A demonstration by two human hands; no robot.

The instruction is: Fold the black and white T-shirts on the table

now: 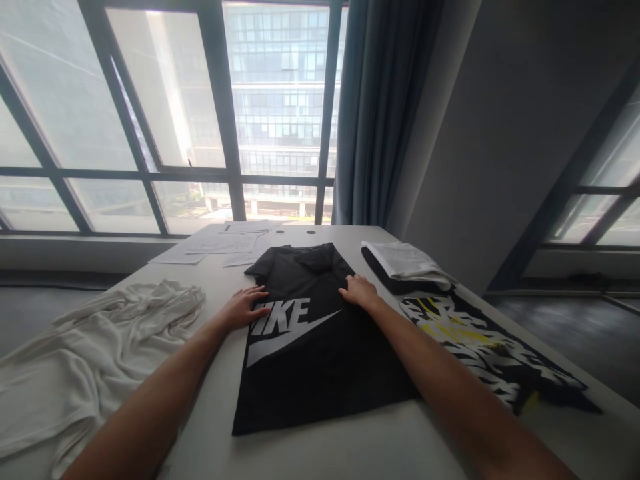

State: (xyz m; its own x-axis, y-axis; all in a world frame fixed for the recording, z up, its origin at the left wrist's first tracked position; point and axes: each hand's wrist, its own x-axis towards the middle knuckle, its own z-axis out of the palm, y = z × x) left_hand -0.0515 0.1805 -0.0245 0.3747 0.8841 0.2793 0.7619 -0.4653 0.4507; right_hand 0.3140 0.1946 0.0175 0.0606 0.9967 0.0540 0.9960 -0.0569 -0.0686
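A black T-shirt [320, 373] with a white NIKE print and swoosh lies spread on the white table, its collar end away from me. At its left side, my left hand [246, 307] rests on the edge beside the lettering, fingers stretched out and thumb apart. My right hand [361, 292] lies on the opposite edge, just below the sleeve, with its fingers extended and the thumb pointing inward. Neither hand visibly grips the fabric. The right forearm covers part of the shirt's lower right side.
A crumpled white garment [110, 360] covers the table's left side. On the right are a folded white cloth [405, 261] over something black, and a black, white and yellow patterned garment [465, 340]. Paper sheets [220, 243] lie at the far end, before the windows and a curtain [380, 120].
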